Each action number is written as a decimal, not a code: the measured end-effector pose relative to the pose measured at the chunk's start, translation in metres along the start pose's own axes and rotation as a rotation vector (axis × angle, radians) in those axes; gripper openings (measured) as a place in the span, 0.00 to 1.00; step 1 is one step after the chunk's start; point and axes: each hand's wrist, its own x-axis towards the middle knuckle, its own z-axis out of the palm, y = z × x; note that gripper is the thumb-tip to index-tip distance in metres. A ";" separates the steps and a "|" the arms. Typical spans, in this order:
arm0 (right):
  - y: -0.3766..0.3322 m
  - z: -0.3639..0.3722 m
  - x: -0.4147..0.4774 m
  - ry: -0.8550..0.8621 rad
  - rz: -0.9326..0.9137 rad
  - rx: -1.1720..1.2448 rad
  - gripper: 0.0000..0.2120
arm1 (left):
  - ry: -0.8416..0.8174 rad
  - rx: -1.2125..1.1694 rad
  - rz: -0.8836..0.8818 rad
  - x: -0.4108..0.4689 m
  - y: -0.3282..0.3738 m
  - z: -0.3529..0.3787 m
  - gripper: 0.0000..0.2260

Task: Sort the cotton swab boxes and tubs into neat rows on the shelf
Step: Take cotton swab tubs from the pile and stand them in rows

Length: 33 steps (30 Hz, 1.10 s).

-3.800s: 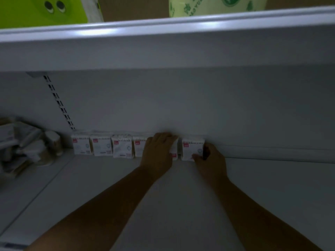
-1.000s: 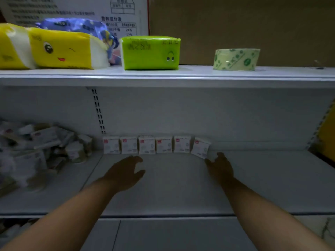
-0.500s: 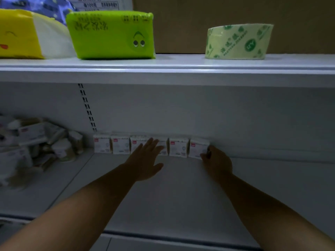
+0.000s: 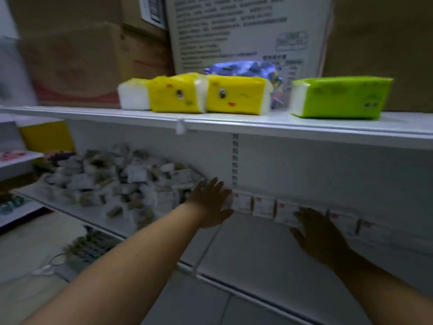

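Small white red-labelled cardboard swab boxes (image 4: 263, 206), rowed at the back of the white metal shelf (image 4: 257, 249), look light and crushable (pinch the side faces), with left hand (image 4: 212, 202) and right hand (image 4: 314, 233) spread-fingered, holding nothing.

Dim light. White metal shelf (image 4: 257, 249), slotted upright (image 4: 235, 158) in its back panel. Upper shelf (image 4: 304, 130) carries yellow tissue packs (image 4: 234, 95) and a green pack (image 4: 339, 97); cardboard boxes (image 4: 77, 62) and a printed sheet (image 4: 234, 31) behind.

Yellow tissue packs (image 4: 208, 95) with cartoon faces, a green pack (image 4: 339, 98), white red-tagged boxes (image 4: 264, 206).
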 end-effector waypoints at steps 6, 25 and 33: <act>-0.198 -0.048 0.075 -0.232 -0.375 0.194 0.27 | -0.020 0.043 -0.176 -0.106 -0.158 -0.021 0.30; -0.497 -0.010 0.250 -0.159 -0.723 0.334 0.20 | -0.146 0.040 -0.575 -0.199 -0.455 0.012 0.30; -0.558 0.044 0.328 -0.226 -0.737 0.294 0.17 | -0.124 -0.029 -0.596 -0.166 -0.534 0.040 0.30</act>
